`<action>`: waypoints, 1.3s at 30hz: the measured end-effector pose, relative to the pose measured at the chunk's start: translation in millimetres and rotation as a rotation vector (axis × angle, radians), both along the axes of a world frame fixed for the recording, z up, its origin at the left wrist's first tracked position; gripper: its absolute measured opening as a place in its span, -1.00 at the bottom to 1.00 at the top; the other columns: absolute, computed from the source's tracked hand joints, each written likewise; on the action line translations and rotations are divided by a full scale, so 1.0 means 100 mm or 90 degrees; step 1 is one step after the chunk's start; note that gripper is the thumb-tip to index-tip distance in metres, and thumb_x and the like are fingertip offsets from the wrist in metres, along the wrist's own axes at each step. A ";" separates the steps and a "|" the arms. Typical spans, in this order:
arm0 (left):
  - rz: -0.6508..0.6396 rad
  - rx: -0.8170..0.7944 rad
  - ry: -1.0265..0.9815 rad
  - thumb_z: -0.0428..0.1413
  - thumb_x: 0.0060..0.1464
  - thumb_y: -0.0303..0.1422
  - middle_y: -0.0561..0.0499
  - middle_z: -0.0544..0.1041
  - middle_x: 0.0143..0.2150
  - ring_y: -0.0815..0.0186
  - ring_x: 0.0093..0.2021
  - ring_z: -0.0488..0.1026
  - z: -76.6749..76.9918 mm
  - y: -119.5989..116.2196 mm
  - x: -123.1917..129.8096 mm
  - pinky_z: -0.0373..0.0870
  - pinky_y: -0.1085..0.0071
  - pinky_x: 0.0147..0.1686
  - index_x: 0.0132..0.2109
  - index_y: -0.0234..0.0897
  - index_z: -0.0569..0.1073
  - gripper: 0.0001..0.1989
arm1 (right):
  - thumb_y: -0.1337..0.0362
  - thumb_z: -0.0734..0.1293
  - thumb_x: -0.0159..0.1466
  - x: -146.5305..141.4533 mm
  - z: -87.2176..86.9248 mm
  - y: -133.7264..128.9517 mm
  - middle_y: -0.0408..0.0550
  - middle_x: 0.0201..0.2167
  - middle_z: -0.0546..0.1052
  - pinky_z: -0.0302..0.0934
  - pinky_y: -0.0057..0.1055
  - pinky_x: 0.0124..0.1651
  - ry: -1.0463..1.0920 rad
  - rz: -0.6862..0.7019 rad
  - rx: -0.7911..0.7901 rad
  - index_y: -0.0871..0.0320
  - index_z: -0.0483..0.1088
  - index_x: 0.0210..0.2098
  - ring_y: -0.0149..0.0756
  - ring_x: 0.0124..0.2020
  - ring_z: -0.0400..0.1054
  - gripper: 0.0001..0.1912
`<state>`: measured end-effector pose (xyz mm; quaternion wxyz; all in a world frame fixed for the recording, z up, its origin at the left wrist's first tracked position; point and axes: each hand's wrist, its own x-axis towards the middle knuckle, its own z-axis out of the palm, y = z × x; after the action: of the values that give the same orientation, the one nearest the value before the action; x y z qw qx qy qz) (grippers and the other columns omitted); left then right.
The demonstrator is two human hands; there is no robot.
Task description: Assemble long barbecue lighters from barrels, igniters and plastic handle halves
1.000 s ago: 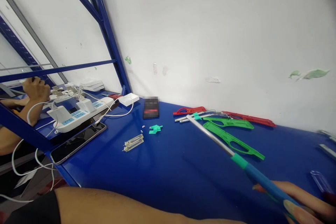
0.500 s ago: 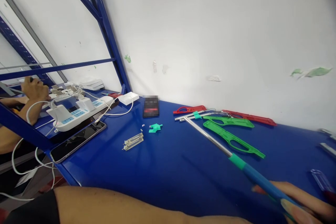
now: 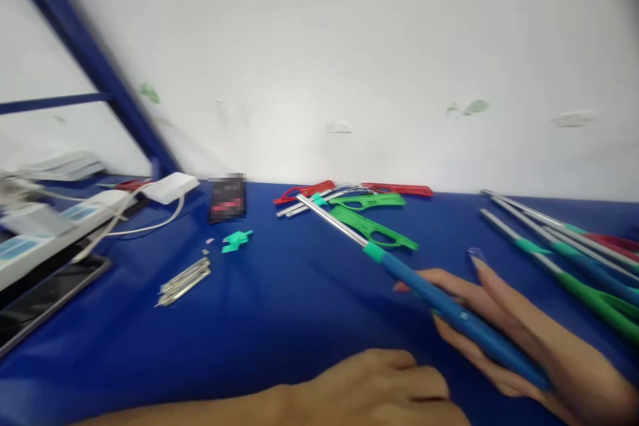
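Observation:
My right hand [image 3: 539, 333] grips a blue-handled metal rod [image 3: 449, 309], its fingers under the handle and the index finger raised. The rod slants up to the left, with a band of teal tape where handle and metal meet. My left hand [image 3: 384, 389] is at the bottom edge, back upward and fingers curled; what it holds, if anything, is hidden. Beyond the rod's tip lie green plastic handles [image 3: 374, 226], red plastic handles [image 3: 397, 189] and thin metal strips. Small metal pieces [image 3: 184, 281] lie at left, near a scrap of teal tape [image 3: 236, 240].
Several taped metal rods with coloured handles [image 3: 564, 249] lie at right. At left are a black phone [image 3: 54, 299], a power strip [image 3: 30, 249] with white cables, a white box [image 3: 170, 188] and a dark packet [image 3: 227, 198]. A white wall [image 3: 319, 60] bounds the blue table [image 3: 279, 306].
The view has swung right, bringing the rods at right into sight and the other person's arm out of it. My left hand has come into view beside the blue handle.

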<state>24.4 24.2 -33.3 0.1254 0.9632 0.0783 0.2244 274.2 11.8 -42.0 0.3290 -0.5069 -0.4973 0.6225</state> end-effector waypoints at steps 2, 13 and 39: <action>0.041 -0.001 -0.071 0.18 0.44 -0.29 0.14 0.57 -0.46 0.46 -0.44 0.47 0.01 -0.03 -0.03 0.41 0.51 -0.29 -0.33 -0.29 0.48 -0.68 | -0.35 0.12 0.48 0.00 0.04 -0.03 0.06 0.17 0.56 0.61 -0.32 -0.11 0.013 -0.031 -0.010 -0.10 0.37 0.39 0.03 0.12 0.54 -0.28; 0.270 -0.364 -0.176 0.05 0.20 -0.57 0.02 0.55 -0.35 0.38 -0.40 0.47 0.42 -0.04 -0.12 0.36 0.45 -0.35 -0.25 -0.27 0.54 -0.81 | -0.34 0.23 0.45 -0.10 0.25 -0.05 0.02 -0.04 0.56 0.51 -0.38 -0.31 0.108 0.003 -0.045 -0.15 0.29 0.43 -0.10 -0.12 0.55 -0.28; 0.269 -0.833 -0.109 0.33 0.20 -0.17 0.09 0.53 -0.19 0.32 -0.25 0.39 0.65 0.09 -0.17 0.26 0.41 -0.27 0.10 -0.11 0.58 -0.64 | 0.02 0.46 0.47 -0.33 0.41 0.05 -0.04 0.10 0.61 0.43 -0.20 0.17 0.182 0.154 0.032 -0.04 0.34 0.19 -0.16 0.13 0.52 -0.60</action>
<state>7.6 32.8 31.6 0.6399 0.6324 0.3735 0.2262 241.7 17.0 -1.2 0.3319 -0.3414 -0.5182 0.7104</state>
